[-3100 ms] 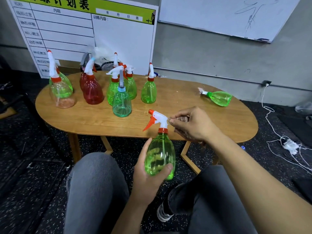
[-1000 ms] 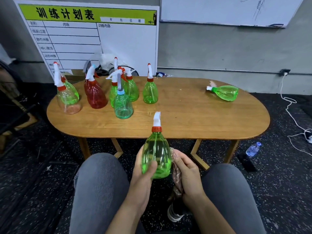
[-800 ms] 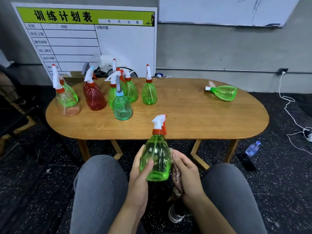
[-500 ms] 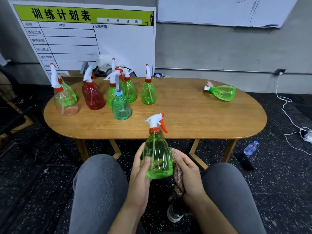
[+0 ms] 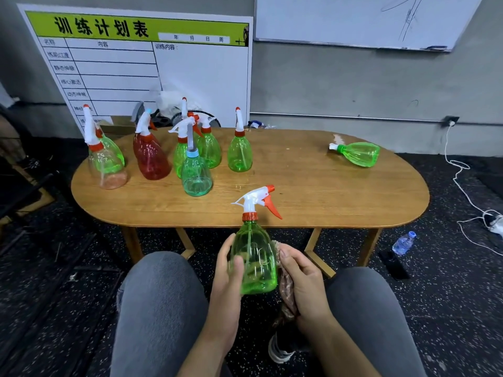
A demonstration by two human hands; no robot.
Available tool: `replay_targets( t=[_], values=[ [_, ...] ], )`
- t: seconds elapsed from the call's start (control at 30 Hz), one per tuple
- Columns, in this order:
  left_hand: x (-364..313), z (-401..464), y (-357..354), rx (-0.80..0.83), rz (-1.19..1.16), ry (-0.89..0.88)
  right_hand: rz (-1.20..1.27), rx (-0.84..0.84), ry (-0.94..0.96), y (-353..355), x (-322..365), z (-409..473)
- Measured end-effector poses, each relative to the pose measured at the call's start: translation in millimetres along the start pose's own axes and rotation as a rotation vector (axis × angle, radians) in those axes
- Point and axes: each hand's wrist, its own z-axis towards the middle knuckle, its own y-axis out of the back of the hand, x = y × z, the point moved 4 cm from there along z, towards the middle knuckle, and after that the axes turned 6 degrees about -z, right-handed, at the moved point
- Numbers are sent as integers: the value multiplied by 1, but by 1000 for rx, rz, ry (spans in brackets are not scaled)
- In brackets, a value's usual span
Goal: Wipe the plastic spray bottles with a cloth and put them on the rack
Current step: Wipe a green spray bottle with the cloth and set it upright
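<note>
Oval wooden table point(image 5: 313, 186) crowded with upright spray bottles point(image 5: 196, 170), one more lying on its side point(image 5: 356, 153); no rack in view. Only green bottle point(image 5: 254, 263) under wiping above the knees, gripped by left hand point(image 5: 226, 289); cloth point(image 5: 285, 287) clutched against it by right hand point(image 5: 304, 281)

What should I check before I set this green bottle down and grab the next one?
1. Left hand holds the bottle firmly: ok.
2. Right hand presses the cloth against the bottle's side: ok.
3. Whole bottle wiped: cannot tell.
4. Trigger head seated on the bottle: ok.
5. Rack in sight: not ok, none shows; only the table.
6. Next bottle to reach: ok, one lies on its side at the table's far right.
</note>
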Motion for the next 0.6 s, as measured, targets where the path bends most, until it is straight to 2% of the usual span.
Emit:
replay_targets(
  t=[0.37, 0.43, 0.6],
  values=[
    [0, -3, -1, 9, 75, -89, -69, 62, 91, 1, -3, 3],
    [-3, -5, -1, -6, 86, -114, -195, 46, 202, 1, 3, 1],
    [-1, -1, 3, -65, 72, -127, -685, 54, 625, -8, 29, -7]
  ],
)
